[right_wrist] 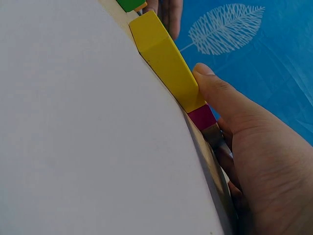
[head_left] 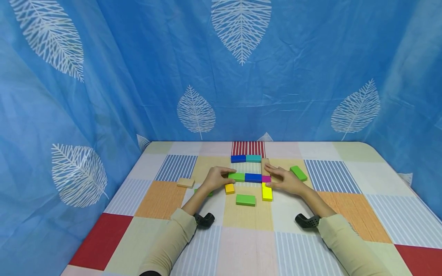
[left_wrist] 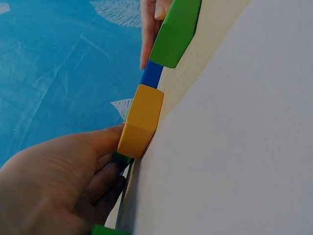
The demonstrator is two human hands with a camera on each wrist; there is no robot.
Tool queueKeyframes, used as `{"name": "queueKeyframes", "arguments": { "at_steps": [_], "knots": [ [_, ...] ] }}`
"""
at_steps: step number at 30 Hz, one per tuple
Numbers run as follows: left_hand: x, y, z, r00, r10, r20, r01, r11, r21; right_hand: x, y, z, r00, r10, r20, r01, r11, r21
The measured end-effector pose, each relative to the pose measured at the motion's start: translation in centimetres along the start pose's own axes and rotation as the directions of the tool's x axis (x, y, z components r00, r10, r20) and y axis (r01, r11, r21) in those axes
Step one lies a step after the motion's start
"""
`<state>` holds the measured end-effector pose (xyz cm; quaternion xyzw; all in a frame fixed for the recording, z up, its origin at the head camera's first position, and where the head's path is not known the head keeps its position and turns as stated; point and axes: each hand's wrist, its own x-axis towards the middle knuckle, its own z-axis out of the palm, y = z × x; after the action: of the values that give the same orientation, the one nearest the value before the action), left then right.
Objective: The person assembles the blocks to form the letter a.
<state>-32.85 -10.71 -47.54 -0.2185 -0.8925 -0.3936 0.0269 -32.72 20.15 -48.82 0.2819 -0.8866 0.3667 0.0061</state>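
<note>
Flat blocks form a joined figure on the table: a blue block (head_left: 238,158) and a teal block (head_left: 253,158) at the back, a wooden block (head_left: 264,165) down the right. A green block (head_left: 236,177), a blue block (head_left: 253,178), a magenta block (head_left: 266,179) and a yellow block (head_left: 267,191) adjoin it nearer me. My left hand (head_left: 215,179) pinches the green block's left end between thumb and forefinger. My right hand (head_left: 288,181) has its thumb against the yellow block (right_wrist: 171,63) and its extended fingers along the wooden block; some fingertips are hidden in the right wrist view.
Loose blocks lie around: an orange one (head_left: 229,189) near my left thumb, a green one (head_left: 246,200) in front, another green one (head_left: 298,173) at right, a wooden one (head_left: 185,183) at left. A green block (head_left: 209,194) is partly behind my left wrist. Blue curtains enclose the table.
</note>
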Motion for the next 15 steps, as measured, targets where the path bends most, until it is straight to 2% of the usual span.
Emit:
{"name": "queueKeyframes", "arguments": {
  "at_steps": [11, 15],
  "knots": [
    [0.15, -0.07, -0.02, 1.0, 0.025, 0.011, -0.025, 0.999, 0.04, -0.03, 0.08, -0.03, 1.0, 0.011, -0.002, -0.011, 1.0, -0.004],
    [0.18, 0.07, -0.09, 1.0, 0.015, 0.015, -0.015, 0.999, 0.039, -0.01, 0.1, 0.02, 1.0, 0.002, -0.003, -0.002, 1.0, 0.0]
  ]
}}
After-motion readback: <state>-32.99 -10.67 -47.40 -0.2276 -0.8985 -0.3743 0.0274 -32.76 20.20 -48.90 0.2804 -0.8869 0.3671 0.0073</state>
